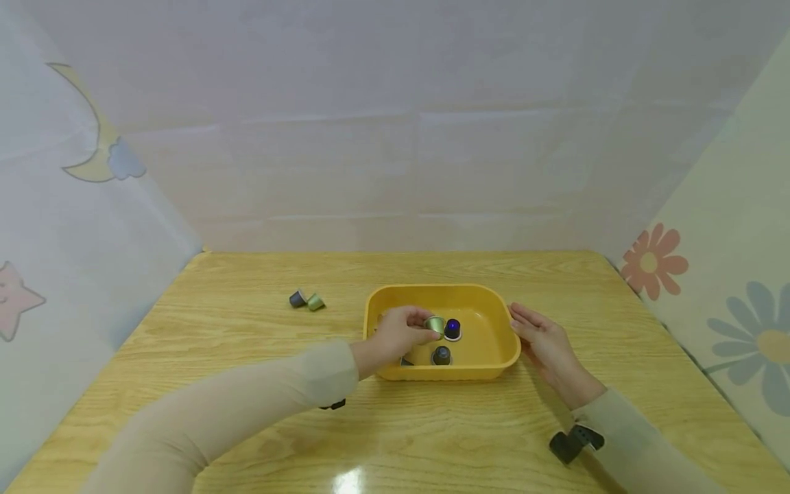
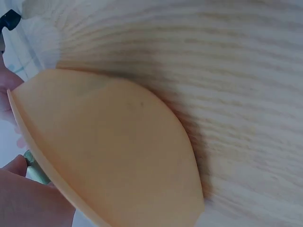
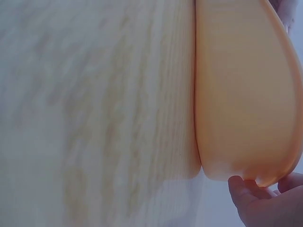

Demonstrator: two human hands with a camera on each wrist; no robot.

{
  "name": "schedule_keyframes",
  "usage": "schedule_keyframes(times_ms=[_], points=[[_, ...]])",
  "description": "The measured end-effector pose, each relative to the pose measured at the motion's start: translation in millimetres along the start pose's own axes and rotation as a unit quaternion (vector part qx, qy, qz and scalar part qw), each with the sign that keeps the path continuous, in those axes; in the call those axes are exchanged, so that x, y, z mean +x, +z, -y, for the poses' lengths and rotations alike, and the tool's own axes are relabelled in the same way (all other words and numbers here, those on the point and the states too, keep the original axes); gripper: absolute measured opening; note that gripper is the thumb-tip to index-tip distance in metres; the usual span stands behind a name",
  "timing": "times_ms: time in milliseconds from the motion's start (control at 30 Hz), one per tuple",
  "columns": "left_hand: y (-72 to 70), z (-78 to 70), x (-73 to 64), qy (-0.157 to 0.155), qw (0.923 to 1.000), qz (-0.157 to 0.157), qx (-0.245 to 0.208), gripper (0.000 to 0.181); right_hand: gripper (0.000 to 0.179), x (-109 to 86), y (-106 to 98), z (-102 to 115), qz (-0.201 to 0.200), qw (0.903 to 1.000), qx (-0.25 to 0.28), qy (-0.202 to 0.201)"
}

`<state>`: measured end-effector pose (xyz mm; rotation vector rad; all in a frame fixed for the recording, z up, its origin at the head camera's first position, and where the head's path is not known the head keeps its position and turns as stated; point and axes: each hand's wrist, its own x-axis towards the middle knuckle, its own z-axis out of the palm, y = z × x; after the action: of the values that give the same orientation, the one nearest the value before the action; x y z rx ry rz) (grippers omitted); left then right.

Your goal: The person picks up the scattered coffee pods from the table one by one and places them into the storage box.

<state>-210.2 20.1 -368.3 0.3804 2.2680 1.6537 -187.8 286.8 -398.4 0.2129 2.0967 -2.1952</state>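
My left hand point(image 1: 398, 334) reaches over the left part of a yellow plastic bin point(image 1: 441, 374), pinching a green coffee capsule point(image 1: 435, 324) between thumb and fingers. The same green capsule point(image 2: 36, 168) shows past the bin's rim in the left wrist view. Inside the bin, a dark blue capsule point(image 1: 453, 328) stands just right of the held one. A dark grey capsule point(image 1: 441, 355) stands near the front wall, and another dark capsule point(image 1: 406, 361) is partly hidden by that wall. My right hand point(image 1: 546, 350) rests its fingers point(image 3: 239, 187) against the bin's right end.
On the wooden table point(image 1: 265, 412), left of the bin, lie a dark capsule point(image 1: 297, 299) and a green capsule point(image 1: 316, 302) side by side. A pale cloth wall point(image 1: 395, 171) stands behind the table, and printed cloths flank it on both sides.
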Motion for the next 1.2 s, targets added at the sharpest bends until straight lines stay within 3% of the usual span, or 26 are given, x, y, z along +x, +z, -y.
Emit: schedule_keyframes(times_ms=[333, 567, 833, 1000, 1200], points=[[17.2, -4.9, -0.5, -0.002, 0.9997, 0.015, -0.019, 0.025, 0.058, 0.7, -2, 0, 0.000, 1.0000, 0.005, -0.006], [27.6, -3.5, 2.1, -0.002, 0.9997, 0.024, -0.003, 0.028, 0.057, 1.2, 0, 0, 0.002, 1.0000, 0.005, -0.005], [38.2, -13.1, 0.6, 0.003, 0.9992, 0.036, -0.015, 0.030, 0.057, -0.2, -1, 2, -0.006, 1.0000, 0.003, -0.002], [43.9, -12.3, 4.1, 0.004, 0.9988, 0.048, -0.008, 0.030, 0.057, 0.1, -1, 2, -0.010, 0.9999, -0.005, 0.002], [46.6, -15.2, 2.1, 0.003, 0.9981, 0.053, -0.031, 0.027, 0.058, 1.7, -1, 0, -0.014, 0.9999, -0.004, 0.008]])
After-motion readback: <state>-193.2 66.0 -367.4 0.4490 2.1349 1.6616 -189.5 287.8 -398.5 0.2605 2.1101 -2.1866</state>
